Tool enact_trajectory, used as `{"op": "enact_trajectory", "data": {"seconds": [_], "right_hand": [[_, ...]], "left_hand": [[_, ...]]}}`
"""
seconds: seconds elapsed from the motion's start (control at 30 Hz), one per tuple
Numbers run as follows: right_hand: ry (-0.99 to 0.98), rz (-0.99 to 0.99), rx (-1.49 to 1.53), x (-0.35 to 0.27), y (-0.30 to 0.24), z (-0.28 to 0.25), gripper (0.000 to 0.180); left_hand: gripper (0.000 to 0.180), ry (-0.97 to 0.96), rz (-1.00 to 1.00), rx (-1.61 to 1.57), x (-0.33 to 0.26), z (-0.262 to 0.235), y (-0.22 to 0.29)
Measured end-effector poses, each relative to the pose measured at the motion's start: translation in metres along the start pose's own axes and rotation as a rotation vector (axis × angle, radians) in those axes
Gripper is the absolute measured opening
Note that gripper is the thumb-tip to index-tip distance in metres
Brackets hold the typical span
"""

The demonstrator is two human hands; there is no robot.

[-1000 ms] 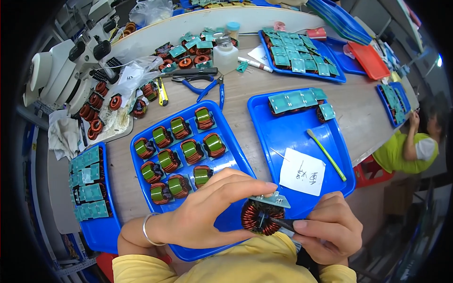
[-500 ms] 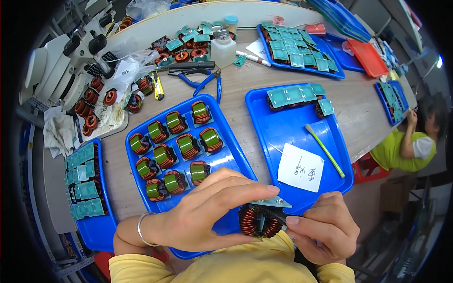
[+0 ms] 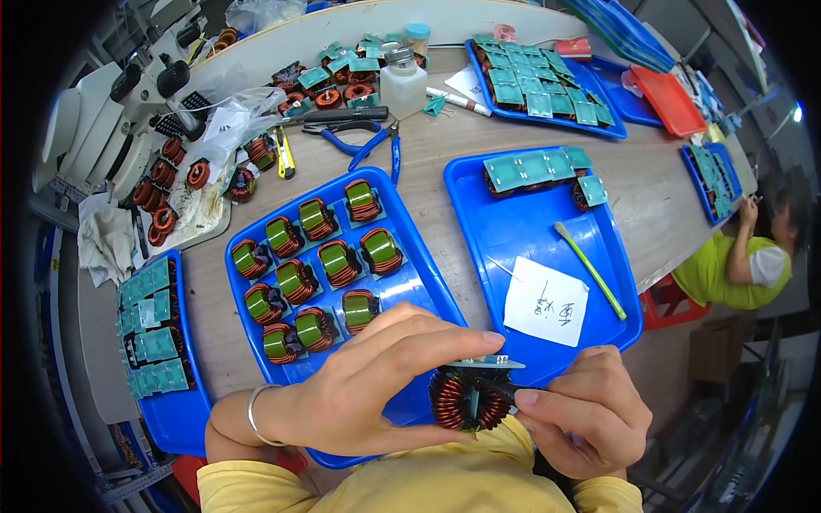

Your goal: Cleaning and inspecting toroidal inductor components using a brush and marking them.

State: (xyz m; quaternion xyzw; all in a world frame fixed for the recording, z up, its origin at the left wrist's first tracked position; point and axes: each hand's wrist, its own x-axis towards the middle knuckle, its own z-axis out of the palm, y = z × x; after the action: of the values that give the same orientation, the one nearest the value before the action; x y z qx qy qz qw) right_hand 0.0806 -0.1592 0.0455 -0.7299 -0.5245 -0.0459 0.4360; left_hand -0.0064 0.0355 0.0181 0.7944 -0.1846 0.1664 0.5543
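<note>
My left hand (image 3: 363, 389) grips a copper-wound toroidal coil (image 3: 449, 400) between thumb and fingers. On its top sits a small green circuit board (image 3: 489, 363), seen nearly edge-on. My right hand (image 3: 590, 415) pinches a slim black tool (image 3: 499, 389), whose tip reaches the coil's side under the board; its full shape is hidden by the fingers. Below my left hand lies a blue tray (image 3: 428, 286) with rows of coils (image 3: 335, 262), each with a green band and standing on a board.
A second blue tray (image 3: 629, 282) holds boarded coils, a white note (image 3: 546, 303) and a green-handled brush (image 3: 590, 272). Farther back lie blue-handled pliers (image 3: 363, 152), a yellow cutter (image 3: 285, 154) and a clear bottle (image 3: 402, 85). At far right sits another person (image 3: 735, 265).
The coil and its board have tilted slightly in my left hand, so the board now shows more edge-on. The black tool's tip has risen a little with my right hand's fingers.
</note>
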Motion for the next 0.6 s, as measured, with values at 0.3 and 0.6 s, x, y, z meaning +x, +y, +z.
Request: {"op": "enact_trajectory", "data": {"seconds": [0.3,0.6], "right_hand": [[-0.025,-0.046,-0.001,0.0014,0.0024,-0.0017,0.031],[-0.037,-0.034,0.020,0.0018,0.0032,-0.0018,0.029]], "left_hand": [[0.067,-0.012,0.000,0.009,0.0002,0.0002,-0.0004],[0.068,0.013,-0.010,0.005,0.0002,0.0017,-0.0001]]}}
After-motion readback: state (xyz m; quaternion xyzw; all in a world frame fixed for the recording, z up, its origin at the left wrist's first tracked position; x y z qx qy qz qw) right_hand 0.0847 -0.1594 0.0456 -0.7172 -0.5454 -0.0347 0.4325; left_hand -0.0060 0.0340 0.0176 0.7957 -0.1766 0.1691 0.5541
